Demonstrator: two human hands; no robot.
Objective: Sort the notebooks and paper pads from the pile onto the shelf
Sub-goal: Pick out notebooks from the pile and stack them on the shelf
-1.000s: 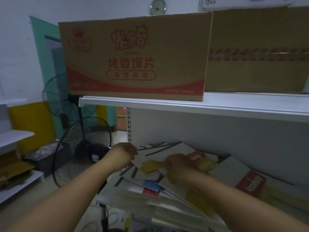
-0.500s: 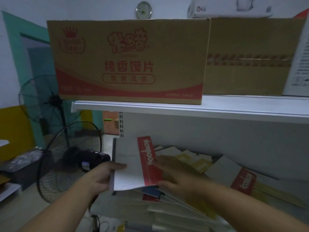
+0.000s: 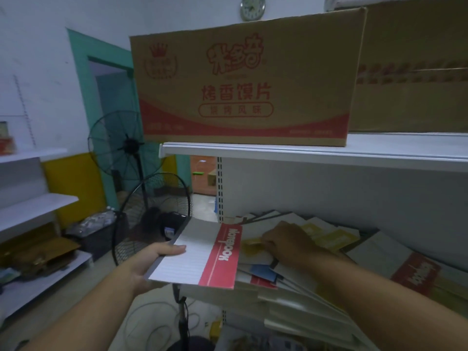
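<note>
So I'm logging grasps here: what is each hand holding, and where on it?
The left hand grips the red-banded notebook at its left edge, thumb on top. The right hand presses on the pile; whether it grips anything cannot be told.

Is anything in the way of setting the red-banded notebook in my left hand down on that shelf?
Yes. The right hand and the loose pile of pads cover the shelf space beside the red-banded notebook held by the left hand.

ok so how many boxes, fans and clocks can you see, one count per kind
cardboard boxes on the top shelf: 2 (printed box, plain box)
fans: 2 (standing fan, fan head lower down)
wall clock: 1
total: 5
</note>
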